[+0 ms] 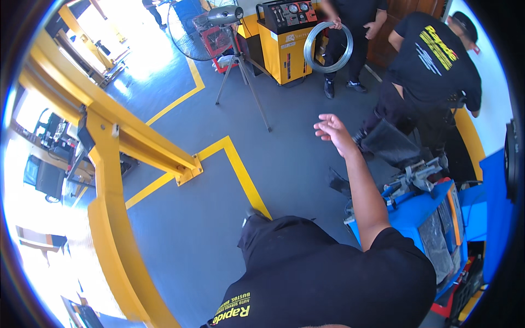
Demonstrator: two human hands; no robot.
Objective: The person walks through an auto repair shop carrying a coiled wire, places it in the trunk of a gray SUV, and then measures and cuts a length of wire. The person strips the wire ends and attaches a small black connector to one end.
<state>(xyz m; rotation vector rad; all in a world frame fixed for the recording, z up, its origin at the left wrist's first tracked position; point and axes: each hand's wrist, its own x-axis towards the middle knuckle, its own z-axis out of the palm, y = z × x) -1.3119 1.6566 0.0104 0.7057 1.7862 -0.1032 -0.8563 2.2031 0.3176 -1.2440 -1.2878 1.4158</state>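
Observation:
My right arm reaches forward past a blue machine, and my right hand [334, 133] is raised over the grey floor. Its fingers are loosely bent and apart, with nothing in them. My left hand is not in view. Ahead, a co-worker in dark clothes [358, 27] holds a large coil of silvery wire or tubing [309, 48], well apart from my hand. At the right, another co-worker in a black shirt [432, 60] bends toward the wall.
The blue machine [426, 210] with metal clamps stands close at my right. A yellow lift post [112, 218] rises at the left, its base bolted down. Farther off are a tripod fan [219, 19] and a yellow cabinet with gauges [290, 49]. Yellow lines [238, 164] mark the floor.

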